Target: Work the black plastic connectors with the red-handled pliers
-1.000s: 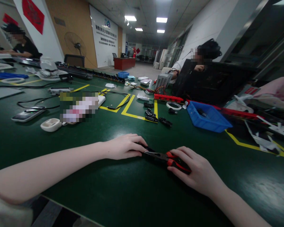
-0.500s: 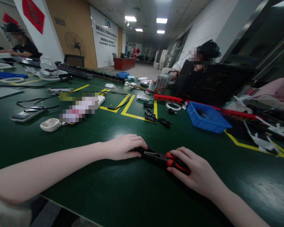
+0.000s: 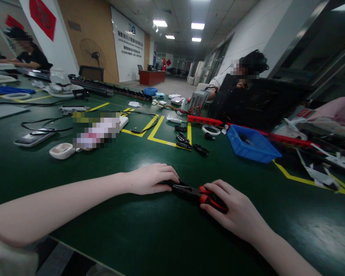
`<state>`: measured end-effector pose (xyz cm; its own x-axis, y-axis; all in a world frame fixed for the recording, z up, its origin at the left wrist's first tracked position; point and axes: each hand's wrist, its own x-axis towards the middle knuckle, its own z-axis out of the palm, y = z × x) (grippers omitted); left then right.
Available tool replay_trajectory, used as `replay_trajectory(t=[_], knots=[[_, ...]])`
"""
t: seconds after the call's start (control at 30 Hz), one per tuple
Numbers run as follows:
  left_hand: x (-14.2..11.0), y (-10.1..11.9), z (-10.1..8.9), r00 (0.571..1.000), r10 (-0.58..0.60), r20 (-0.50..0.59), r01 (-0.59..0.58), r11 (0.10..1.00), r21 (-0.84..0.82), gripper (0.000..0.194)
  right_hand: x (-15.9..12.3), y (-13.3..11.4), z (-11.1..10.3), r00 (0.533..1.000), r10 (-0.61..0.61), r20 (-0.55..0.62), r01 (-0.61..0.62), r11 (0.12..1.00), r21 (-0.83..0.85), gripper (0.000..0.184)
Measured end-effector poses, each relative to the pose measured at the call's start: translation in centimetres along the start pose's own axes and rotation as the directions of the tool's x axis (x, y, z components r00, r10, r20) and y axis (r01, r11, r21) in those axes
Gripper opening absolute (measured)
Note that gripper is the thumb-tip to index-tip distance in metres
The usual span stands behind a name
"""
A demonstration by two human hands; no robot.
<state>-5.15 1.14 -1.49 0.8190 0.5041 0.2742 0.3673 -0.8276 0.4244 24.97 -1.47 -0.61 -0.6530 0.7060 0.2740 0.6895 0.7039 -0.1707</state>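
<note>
My right hand (image 3: 232, 207) is closed round the red and black handles of a pair of long-nose pliers (image 3: 189, 191), whose jaws point left. A small black part (image 3: 169, 182) is pinched between the thumb and fingers of my left hand (image 3: 151, 179); its exact kind is hard to make out. The plier tips reach up to this part, right beside my left fingertips. Whether the jaws grip it cannot be seen. Both hands rest low over the green table (image 3: 149, 237). Several small black parts (image 3: 184, 140) lie beyond my hands, within and beside a yellow tape outline.
A blue bin (image 3: 253, 143) holding dark items stands at the right. On the left lie a phone-like device (image 3: 34, 137), a white case (image 3: 61, 150) and a black cable (image 3: 51, 130). Behind stand a metal box (image 3: 199, 100) and a large black panel (image 3: 255, 97); people sit across the table.
My right hand and the pliers have shifted slightly left, toward the black part. My left hand keeps its place and its pinch.
</note>
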Motion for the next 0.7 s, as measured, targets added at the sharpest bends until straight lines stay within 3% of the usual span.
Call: replay_trajectory(t=[0.4,0.7], knots=[[0.03,-0.24,0.05,1.0,0.004,0.022,-0.004,1.0,0.014,0.026,-0.09,0.33,0.19,0.999,-0.041,-0.03,0.039,0.998,-0.048,0.036],[0.06,-0.2,0.05,1.0,0.001,0.003,-0.001,1.0,0.001,0.02,-0.11,0.26,-0.1,0.998,0.013,-0.068,-0.008,0.998,0.068,0.032]])
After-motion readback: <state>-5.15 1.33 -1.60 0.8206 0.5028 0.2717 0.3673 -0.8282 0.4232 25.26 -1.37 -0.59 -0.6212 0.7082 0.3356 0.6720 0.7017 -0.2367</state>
